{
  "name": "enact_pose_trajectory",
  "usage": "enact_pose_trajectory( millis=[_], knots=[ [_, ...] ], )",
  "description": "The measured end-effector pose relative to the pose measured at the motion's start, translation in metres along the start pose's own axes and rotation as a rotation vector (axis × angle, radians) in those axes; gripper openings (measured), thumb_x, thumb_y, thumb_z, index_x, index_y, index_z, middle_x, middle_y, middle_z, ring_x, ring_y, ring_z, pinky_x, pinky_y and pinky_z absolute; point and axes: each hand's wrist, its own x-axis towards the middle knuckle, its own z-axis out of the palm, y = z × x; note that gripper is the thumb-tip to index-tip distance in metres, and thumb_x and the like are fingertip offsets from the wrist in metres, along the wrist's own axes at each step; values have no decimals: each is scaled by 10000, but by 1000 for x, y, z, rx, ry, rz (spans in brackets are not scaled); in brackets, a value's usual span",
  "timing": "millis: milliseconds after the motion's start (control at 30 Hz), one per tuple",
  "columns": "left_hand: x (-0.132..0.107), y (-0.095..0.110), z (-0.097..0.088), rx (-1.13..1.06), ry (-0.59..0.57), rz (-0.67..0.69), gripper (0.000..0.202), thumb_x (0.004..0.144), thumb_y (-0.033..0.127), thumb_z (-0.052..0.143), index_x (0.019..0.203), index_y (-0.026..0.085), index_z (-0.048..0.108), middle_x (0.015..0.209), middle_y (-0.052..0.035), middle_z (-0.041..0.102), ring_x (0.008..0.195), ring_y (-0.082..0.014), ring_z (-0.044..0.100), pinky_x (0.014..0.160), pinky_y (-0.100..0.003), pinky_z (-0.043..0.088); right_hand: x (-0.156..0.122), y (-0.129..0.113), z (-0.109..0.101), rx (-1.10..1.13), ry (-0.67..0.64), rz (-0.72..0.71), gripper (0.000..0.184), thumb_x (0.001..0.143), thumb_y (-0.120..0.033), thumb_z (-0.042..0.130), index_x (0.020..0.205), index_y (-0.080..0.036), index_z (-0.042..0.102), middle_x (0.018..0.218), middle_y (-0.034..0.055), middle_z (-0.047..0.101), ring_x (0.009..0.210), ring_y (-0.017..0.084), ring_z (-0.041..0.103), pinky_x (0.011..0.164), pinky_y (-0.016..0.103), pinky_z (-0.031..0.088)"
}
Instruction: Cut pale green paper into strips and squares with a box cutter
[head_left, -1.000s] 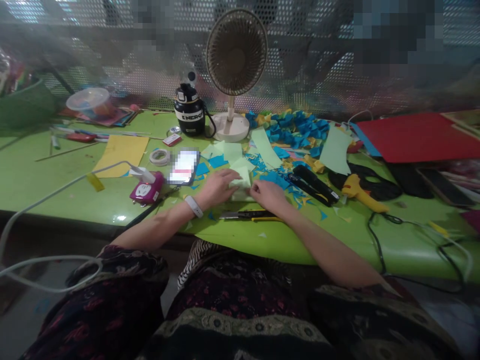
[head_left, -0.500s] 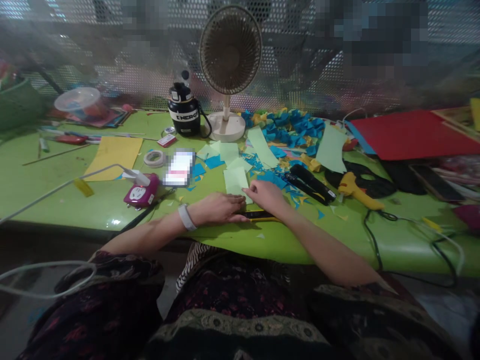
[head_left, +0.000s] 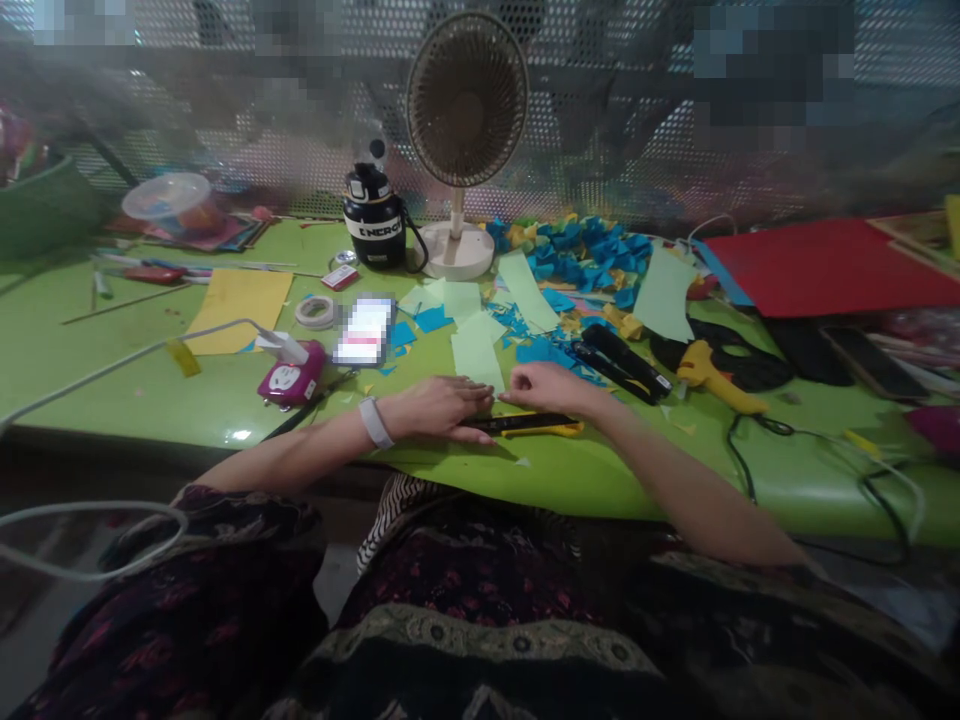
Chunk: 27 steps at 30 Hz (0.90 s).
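We note the pale green paper strip (head_left: 477, 358) mid-table, its lower end near both hands. Our left hand (head_left: 439, 408) lies open and flat, our right hand (head_left: 544, 388) loosely curled, neither gripping; the yellow-handled utility knife (head_left: 529, 425) lies just below. Fingers best stay clear of its blade.

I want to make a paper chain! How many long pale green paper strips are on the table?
3. One pale green paper strip lies by the left hand, a second beside the blue paper scraps, a third further right. More could be hidden under scraps.
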Motion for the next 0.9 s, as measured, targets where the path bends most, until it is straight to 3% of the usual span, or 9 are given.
enact_pose_trajectory(
  millis=[167, 367, 533, 667, 800, 900],
  knots=[
    [-19, -9, -5, -48, -18, 62, 576, 1055, 568, 500, 1469, 176, 580, 1524, -149, 567, 1434, -266, 534, 1229, -415, 373, 7, 3, 0, 35, -18, -31, 315, 866, -465, 697, 713, -220, 571, 717, 12, 640, 655, 168, 527, 593, 306, 301],
    [-43, -15, -11, -25, -27, 84, 585, 1070, 521, 492, 1512, 140, 540, 1540, -160, 541, 1456, -290, 505, 1240, -471, 366, 12, 3, -7, 60, -60, -34, 335, 814, -448, 735, 649, -223, 551, 656, -6, 602, 622, 156, 503, 580, 296, 315],
    [-44, -16, -9, 4, -41, 75, 583, 1062, 546, 496, 1509, 175, 552, 1538, -146, 546, 1465, -282, 496, 1267, -471, 315, 20, -18, -19, 7, -127, -41, 357, 781, -426, 773, 577, -217, 568, 557, -15, 576, 559, 145, 501, 569, 297, 325],
    [-44, -16, -7, 15, -22, 80, 610, 1054, 558, 505, 1510, 157, 550, 1520, -165, 561, 1441, -297, 523, 1240, -473, 361, 33, -37, -14, 39, -240, -39, 451, 750, -531, 801, 532, -213, 568, 524, 10, 602, 568, 166, 569, 591, 300, 402],
    [-45, -14, -8, 23, -21, 80, 624, 1052, 572, 497, 1516, 157, 543, 1540, -168, 541, 1428, -298, 537, 1231, -458, 373, 40, -37, -11, 97, -330, -31, 532, 685, -621, 834, 489, -213, 555, 512, 9, 586, 551, 156, 549, 577, 297, 438],
    [-46, -14, -10, 36, -57, 77, 639, 1066, 579, 450, 1526, 142, 525, 1563, -164, 518, 1439, -296, 524, 1237, -445, 357, 36, -28, -16, 78, -349, 2, 519, 736, -560, 827, 475, -209, 547, 491, -6, 553, 532, 137, 509, 571, 291, 409]
  ],
)
